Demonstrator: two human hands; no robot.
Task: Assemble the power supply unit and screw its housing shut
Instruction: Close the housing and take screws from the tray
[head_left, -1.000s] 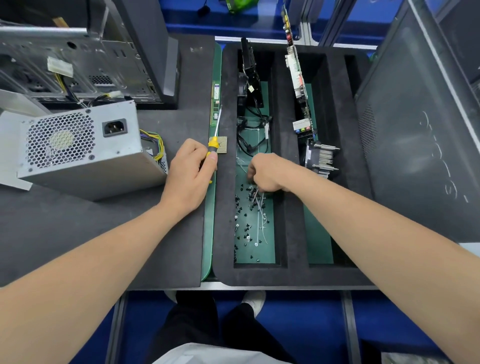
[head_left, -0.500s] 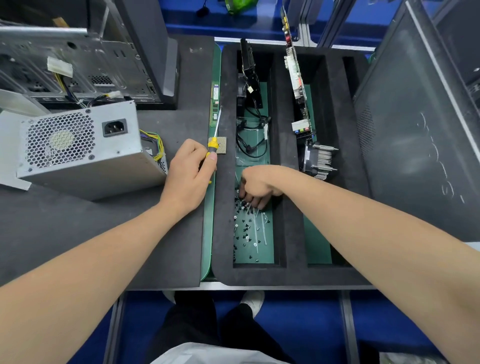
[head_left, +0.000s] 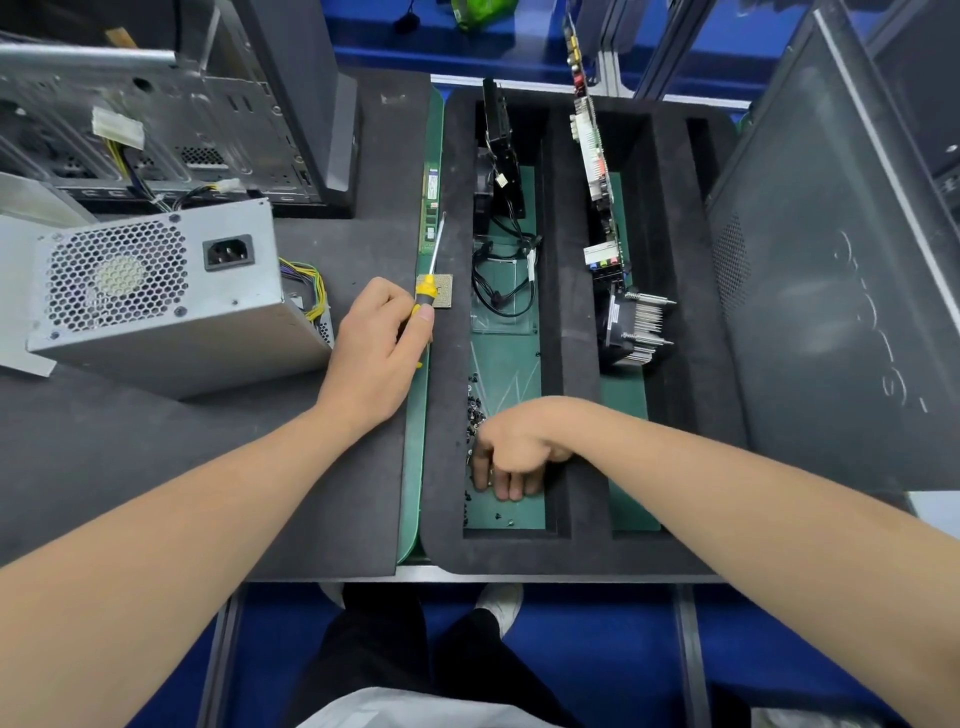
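Your right hand (head_left: 511, 452) has slid down the left compartment of the tray (head_left: 441, 415) to its near end; your left hand (head_left: 376, 353) has not moved.

Right hand: palm down, fingertips bent onto the green floor among the loose screws (head_left: 474, 405). Whether they pinch one cannot be told.

Left hand: curled round the yellow handle of the screwdriver (head_left: 432, 260), resting at the right edge of the mat (head_left: 104, 441), with the shaft pointing away from you.

PSU (head_left: 156, 291): on the mat, left of that hand and well apart from the screws. Its mesh face and socket are toward you, and wires trail from its right end. Behind it stands an open case (head_left: 156, 119).

Between mat and tray: a green strip carrying a RAM stick (head_left: 430, 208) and, just beside the screwdriver handle, a CPU (head_left: 442, 291).

Left compartment, far part: a black cable (head_left: 501, 291) and a black unit (head_left: 498, 130) standing on edge.

Middle compartment: a card (head_left: 592, 150) on edge and a heatsink (head_left: 636, 327).

Right of the tray: a grey panel (head_left: 831, 286).
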